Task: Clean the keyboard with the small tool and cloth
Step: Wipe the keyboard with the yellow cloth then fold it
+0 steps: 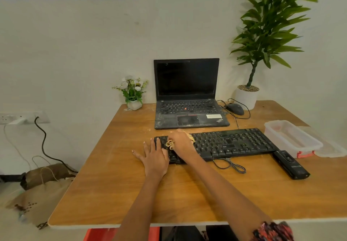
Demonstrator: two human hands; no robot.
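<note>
A black external keyboard (231,143) lies across the wooden desk (131,188), in front of a dusty open laptop (187,113). My left hand (154,156) lies flat with fingers spread over the keyboard's left end and the desk beside it. My right hand (183,143) presses a yellowish cloth (170,144) down onto the keys at the left part of the keyboard; cloth shows on both sides of the hand. A black bar-shaped device (290,164) lies by the keyboard's right end; whether it is the small tool I cannot tell.
A clear plastic tub (293,137) stands at the desk's right edge. Behind it are a black mouse (234,108) with its cable and a tall potted plant (247,94). A small flower pot (134,94) sits left of the laptop. Paper bags (41,194) lie on the floor at left.
</note>
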